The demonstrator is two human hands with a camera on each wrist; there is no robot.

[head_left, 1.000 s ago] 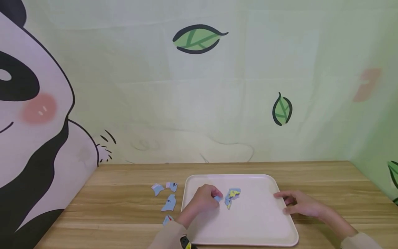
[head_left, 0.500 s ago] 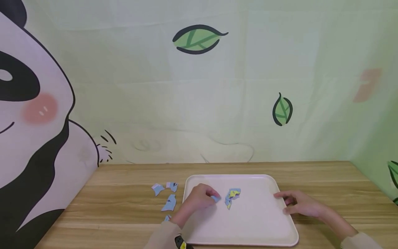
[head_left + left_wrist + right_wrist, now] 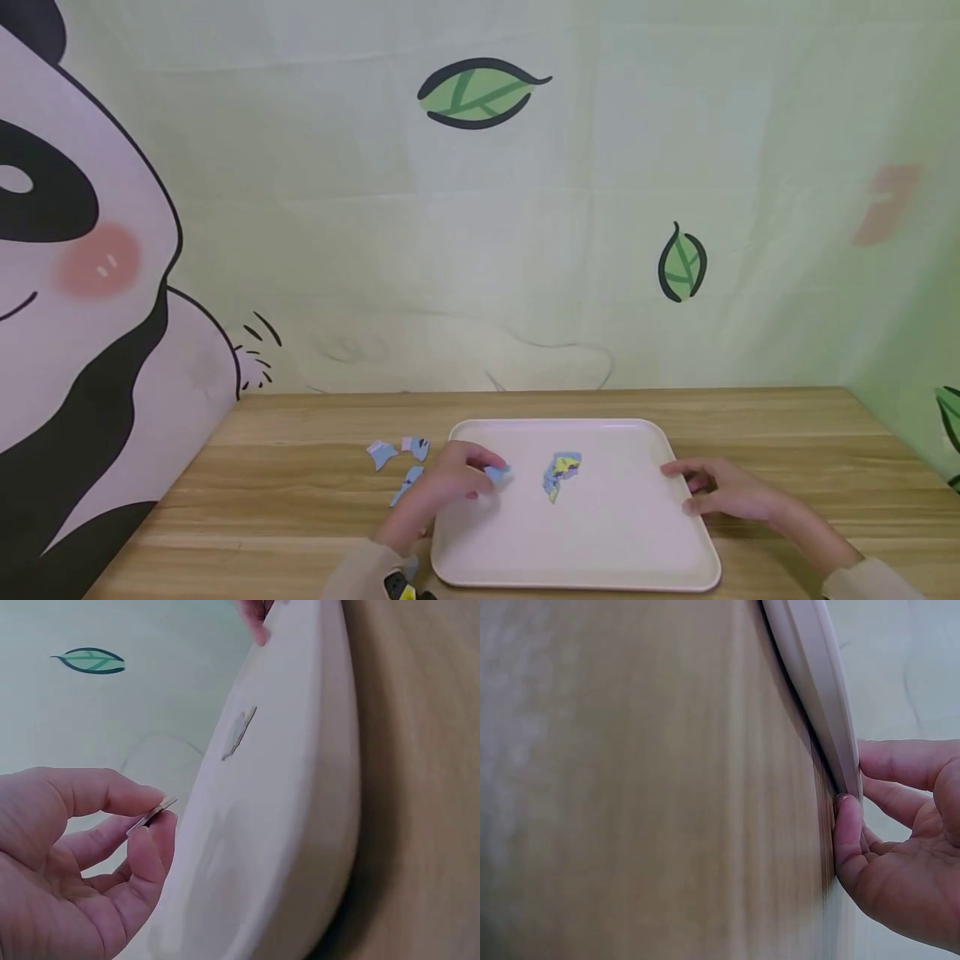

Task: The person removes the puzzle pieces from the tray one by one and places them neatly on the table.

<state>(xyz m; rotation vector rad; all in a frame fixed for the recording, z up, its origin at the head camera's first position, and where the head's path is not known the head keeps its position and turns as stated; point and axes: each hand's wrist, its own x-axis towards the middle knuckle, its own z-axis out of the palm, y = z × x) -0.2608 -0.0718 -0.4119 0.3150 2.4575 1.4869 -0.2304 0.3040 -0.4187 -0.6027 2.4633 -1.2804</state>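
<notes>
In the head view my left hand (image 3: 448, 482) pinches a light-blue puzzle piece (image 3: 496, 474) over the left part of a white tray (image 3: 615, 533). The left wrist view shows the held piece (image 3: 151, 816) edge-on between thumb and fingers, apart from the tray. A joined patch of puzzle pieces (image 3: 561, 475), blue and yellow, lies flat near the tray's middle. At the tray's right edge my right hand (image 3: 731, 492) holds the rim. Up close in the right wrist view, its thumb and fingers are on either side of the tray rim (image 3: 821, 697).
Left of the tray, loose puzzle pieces lie on the wooden table (image 3: 262, 483): one at the back left (image 3: 382, 454), one beside it (image 3: 417, 448), and others partly hidden by my left arm. A wall with painted leaves and a panda (image 3: 75, 250) stands behind.
My left hand has drawn back leftward from the joined patch, carrying the blue puzzle piece with it. The patch, the tray and my right hand stay in place.
</notes>
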